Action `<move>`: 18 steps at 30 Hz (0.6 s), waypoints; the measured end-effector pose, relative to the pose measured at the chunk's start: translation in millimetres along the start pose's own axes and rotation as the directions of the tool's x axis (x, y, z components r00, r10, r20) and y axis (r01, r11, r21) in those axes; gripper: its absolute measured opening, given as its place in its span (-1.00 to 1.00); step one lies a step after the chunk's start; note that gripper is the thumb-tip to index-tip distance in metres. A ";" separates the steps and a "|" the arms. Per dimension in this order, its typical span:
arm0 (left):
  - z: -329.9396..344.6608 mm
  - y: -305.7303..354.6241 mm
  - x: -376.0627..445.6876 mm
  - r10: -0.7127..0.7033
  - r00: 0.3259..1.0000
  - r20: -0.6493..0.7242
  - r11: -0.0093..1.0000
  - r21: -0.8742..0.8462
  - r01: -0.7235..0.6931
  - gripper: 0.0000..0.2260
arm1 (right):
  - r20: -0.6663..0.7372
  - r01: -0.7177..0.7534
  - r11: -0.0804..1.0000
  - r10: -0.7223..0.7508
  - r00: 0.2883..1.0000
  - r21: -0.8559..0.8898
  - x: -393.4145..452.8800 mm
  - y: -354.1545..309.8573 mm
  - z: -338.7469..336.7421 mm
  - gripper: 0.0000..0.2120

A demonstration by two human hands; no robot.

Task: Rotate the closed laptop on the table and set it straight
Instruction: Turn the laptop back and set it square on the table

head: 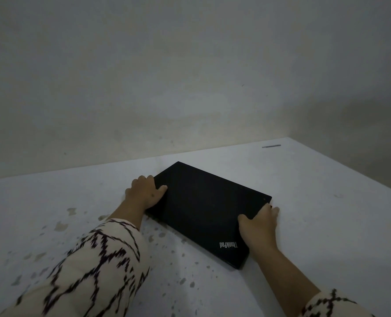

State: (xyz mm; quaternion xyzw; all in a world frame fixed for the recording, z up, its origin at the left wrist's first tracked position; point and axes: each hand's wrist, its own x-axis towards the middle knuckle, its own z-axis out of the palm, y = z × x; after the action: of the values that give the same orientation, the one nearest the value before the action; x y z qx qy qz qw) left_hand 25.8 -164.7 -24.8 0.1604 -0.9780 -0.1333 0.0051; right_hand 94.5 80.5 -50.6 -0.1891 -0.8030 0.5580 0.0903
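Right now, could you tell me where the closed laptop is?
In the head view the laptop lies askew on the white table, centre-right near the wall, with the left hand and right hand on opposite edges.

One word reads — "ThinkPad" — on the laptop [203, 209] lid.

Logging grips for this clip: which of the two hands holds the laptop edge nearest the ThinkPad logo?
The right hand: it grips the laptop's edge just above the logo; the left hand holds the opposite, far edge.
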 end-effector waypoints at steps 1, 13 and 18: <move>-0.5 0.8 2.2 -0.012 1.000 0.004 1.000 -0.003 0.012 -0.47 | -0.009 -0.016 1.000 0.016 1.000 0.008 0.3 -0.5 -1.0 -0.52; 0.7 2.9 24.0 -0.065 0.998 0.019 0.997 -0.050 0.066 -0.43 | 0.026 -0.093 0.986 0.090 0.996 0.138 6.3 6.5 -2.3 -0.43; 2.5 3.4 28.0 -0.067 0.998 0.011 0.993 -0.101 0.067 -0.43 | 0.023 -0.104 0.974 0.102 0.995 0.203 10.0 10.5 -1.5 -0.46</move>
State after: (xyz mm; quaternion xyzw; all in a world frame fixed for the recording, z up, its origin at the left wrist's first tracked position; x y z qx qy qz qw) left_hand -1.9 -169.8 -27.2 0.1922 -0.9640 -0.1835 0.0052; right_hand 88.0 89.1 -60.5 -0.2169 -0.7312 0.6424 0.0753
